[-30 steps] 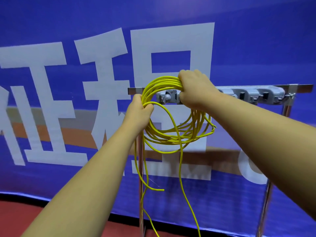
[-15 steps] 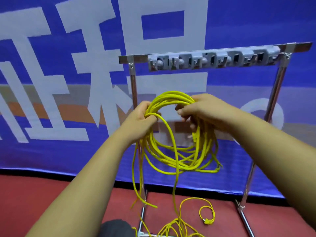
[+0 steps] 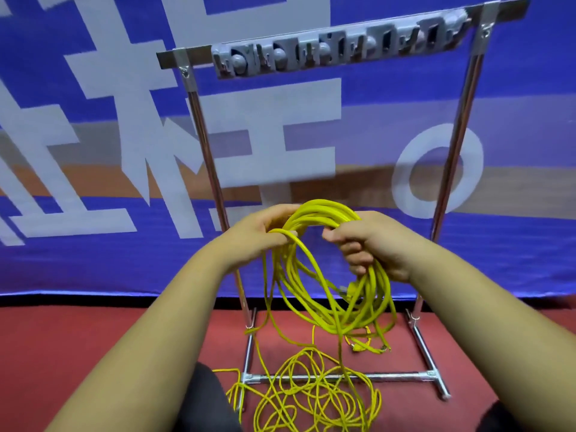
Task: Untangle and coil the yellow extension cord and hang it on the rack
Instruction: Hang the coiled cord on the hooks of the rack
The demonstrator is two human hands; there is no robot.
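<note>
Blue banner (image 3: 93,269) with large white characters fills the background behind both hands. Red floor (image 3: 93,338) below them.

Metal rack (image 3: 461,120) stands beyond the hands: two uprights, a foot bar on the floor, and a top bar well above the hands carrying a grey hook strip (image 3: 339,48). Nothing of the cord is on the hooks.

Yellow extension cord (image 3: 311,275): a partly made coil of many loops held up between the two hands, in front of the rack's lower half. The loops sag below the hands. Several strands drop from the coil to a loose tangle (image 3: 311,391) on the floor, lying directly under the hands and across the rack's foot bar.

Left hand (image 3: 255,238): fingers curled over the coil's upper left, gripping the bundle, one strand running out over the knuckles.

Right hand (image 3: 374,241): clenched round the coil's upper right side, with the strands passing down through the fist.

One yellow cord end (image 3: 355,349) hangs below the right hand, close to the floor. Detail is too small to tell.
</note>
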